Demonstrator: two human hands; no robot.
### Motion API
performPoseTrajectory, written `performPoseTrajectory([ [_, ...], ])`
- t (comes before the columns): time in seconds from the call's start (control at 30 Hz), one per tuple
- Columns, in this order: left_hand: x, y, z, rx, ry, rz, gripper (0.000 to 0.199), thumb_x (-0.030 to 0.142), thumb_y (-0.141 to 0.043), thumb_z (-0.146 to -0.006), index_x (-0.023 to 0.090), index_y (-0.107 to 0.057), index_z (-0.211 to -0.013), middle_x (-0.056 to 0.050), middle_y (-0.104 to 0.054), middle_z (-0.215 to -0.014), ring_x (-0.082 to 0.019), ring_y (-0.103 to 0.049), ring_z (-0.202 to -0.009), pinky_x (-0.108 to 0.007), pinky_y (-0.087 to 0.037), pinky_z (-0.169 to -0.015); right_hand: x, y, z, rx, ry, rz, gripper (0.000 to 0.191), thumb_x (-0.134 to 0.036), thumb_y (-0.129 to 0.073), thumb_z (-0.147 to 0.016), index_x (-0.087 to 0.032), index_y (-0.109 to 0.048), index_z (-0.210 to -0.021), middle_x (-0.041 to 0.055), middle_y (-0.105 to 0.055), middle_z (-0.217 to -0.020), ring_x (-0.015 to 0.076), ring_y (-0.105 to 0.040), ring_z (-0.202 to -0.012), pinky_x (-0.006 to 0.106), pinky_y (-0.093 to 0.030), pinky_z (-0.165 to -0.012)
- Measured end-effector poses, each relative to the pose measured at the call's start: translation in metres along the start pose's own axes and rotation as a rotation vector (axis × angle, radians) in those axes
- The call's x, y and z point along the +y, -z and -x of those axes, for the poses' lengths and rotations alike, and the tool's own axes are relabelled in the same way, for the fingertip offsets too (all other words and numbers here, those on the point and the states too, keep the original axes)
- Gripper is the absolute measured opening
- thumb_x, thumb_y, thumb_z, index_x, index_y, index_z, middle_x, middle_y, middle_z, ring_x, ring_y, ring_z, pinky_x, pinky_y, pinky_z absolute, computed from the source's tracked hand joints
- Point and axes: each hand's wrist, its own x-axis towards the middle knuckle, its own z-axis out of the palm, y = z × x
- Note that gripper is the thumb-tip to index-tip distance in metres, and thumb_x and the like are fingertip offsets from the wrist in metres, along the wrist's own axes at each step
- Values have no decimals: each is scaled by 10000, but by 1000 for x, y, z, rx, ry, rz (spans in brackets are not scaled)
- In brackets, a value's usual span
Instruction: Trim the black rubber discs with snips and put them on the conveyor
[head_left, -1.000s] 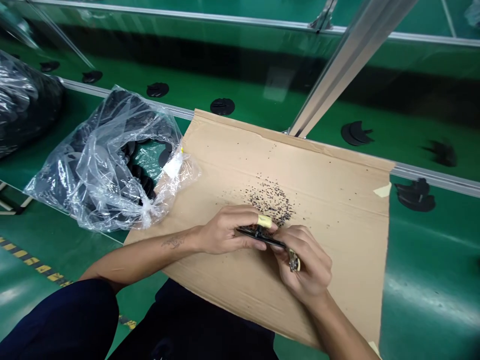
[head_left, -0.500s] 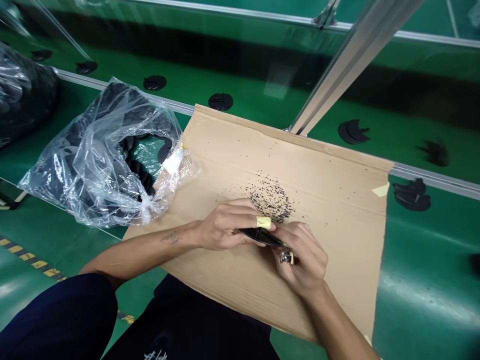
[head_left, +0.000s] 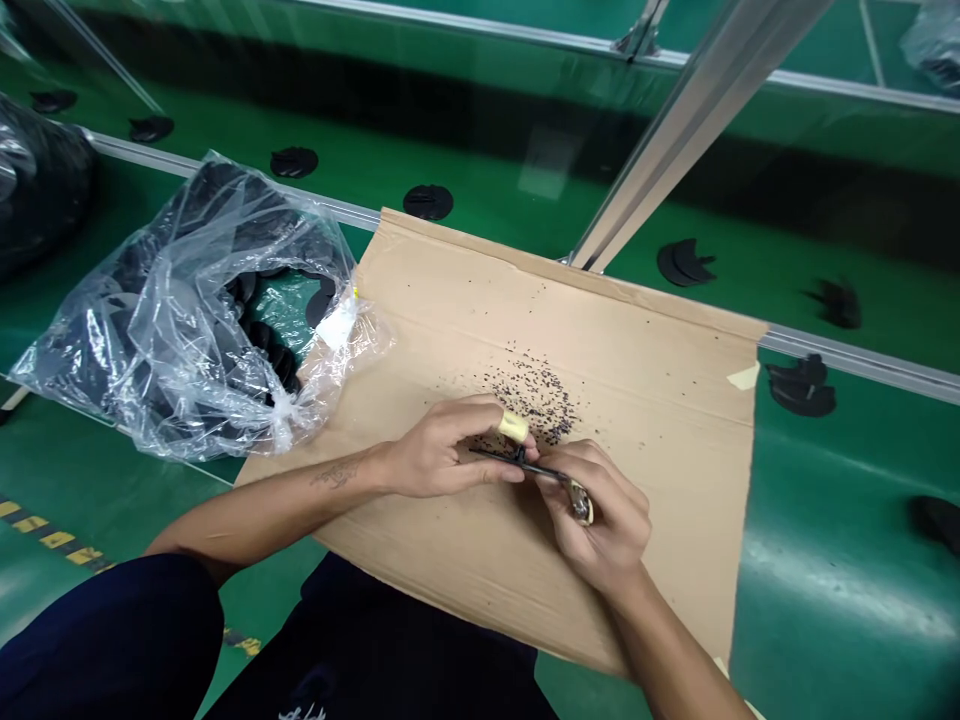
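Over cardboard (head_left: pixel 675 430), hands (head_left: pixel 431 453) hold black part (head_left: pixel 496 457), tool (head_left: pixel 580 502)

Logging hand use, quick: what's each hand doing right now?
Left hand: closed, holding a thin black part between thumb and fingers.
Right hand: closed on a small shiny object, type unclear.

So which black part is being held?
The edge-on black part between the left hand and right hand; other black parts lie loose or in plastic bags.
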Motion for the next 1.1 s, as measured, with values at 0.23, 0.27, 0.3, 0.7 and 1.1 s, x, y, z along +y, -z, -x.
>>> performPoseTrajectory([
  [0.23, -4, 10, -5, 16, -117, -179, 196, 261, -732, -905, 136, -717, -1055, -79, -748, -890, -155, -678, -832, -288, -573, -752, 4, 11, -7, 18, -49, 228, 194, -75, -612, -894, -222, -644, -1015, 52, -702, -878, 194, -661, -769, 343, -520, -674],
  [0.27, -4, 10, -5, 3, -117, -197, 182, 256, -722, -912, 143, -718, -1054, -77, -742, -901, -151, -675, -834, -283, -574, -746, 6, 12, -7, -1, -26, 306, 195, -70, -606, -892, -219, -639, -1014, 55, -704, -878, 197, -653, -766, 349, -508, -679],
  [0.3, -4, 10, -5, -11, -116, -212, 168, 252, -714, -918, 148, -719, -1050, -76, -737, -907, -147, -673, -834, -278, -574, -740, 7, 13, -7, -26, -1, 375, 198, -66, -597, -890, -212, -636, -1017, 61, -708, -881, 201, -646, -767, 353, -495, -683],
  [0.7, -4, 8, -2, -117, -116, -270, 168, 280, -731, -908, 141, -706, -1000, -77, -733, -879, -140, -653, -790, -279, -562, -727, 15, 11, 1, -171, 76, 667, 203, -81, -537, -912, -175, -647, -1054, 49, -703, -821, 188, -571, -733, 321, -399, -669],
  [1.1, -6, 9, -1, -104, -140, -273, 232, 291, -740, -902, 157, -705, -1088, -72, -756, -905, -142, -693, -818, -288, -576, -757, 15, 13, 0, -196, 57, 647, 194, -113, -537, -925, -173, -694, -1021, 34, -689, -736, 165, -580, -670, 293, -418, -657],
])
